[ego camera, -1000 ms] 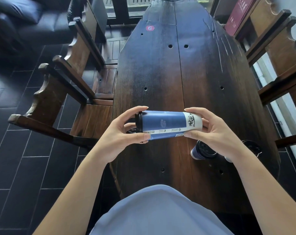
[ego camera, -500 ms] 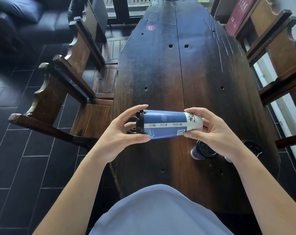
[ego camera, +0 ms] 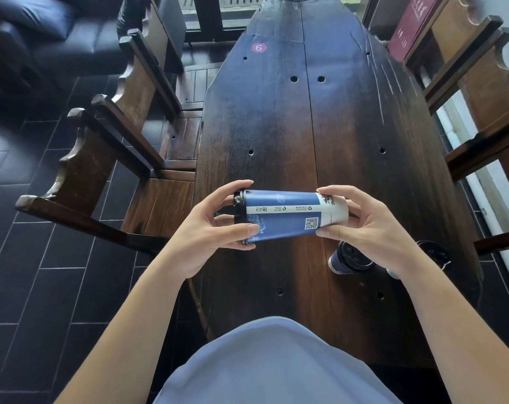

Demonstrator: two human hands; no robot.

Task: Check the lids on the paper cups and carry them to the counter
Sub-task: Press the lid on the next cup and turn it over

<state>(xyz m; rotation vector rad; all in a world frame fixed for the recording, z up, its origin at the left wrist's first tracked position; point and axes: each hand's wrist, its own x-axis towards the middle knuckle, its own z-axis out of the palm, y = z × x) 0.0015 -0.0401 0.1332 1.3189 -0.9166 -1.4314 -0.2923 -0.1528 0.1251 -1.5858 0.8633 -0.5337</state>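
Cup in hand: blue paper cup lies on its side in the air above the worktop, black lid pointing to the person's left, white base to the right.
Left grip: left hand curls round the lid end, thumb on the near side of the cup wall, fingers over the top of the rim.
Right grip: right hand pinches the base end between thumb and fingers; both hands share the load.
Other cups: second cup stands upright on the worktop just below the right wrist; third cup stands beyond it near the worktop's right edge, partly hidden by the forearm.
Spill risk: if the lid is not seated all round and the cup holds liquid, holding it sideways would let drink seep out onto the wood or the clothing below. Whether it is full cannot be told.
Crush risk: paper wall is soft, so a hard squeeze near the rim could deform it and pop the lid loose.
Knock risk: lowering the right forearm carelessly could tip the second cup under it.
Carry risk: three cups and two hands; stacking or clutching them together invites a drop on the tiled floor.
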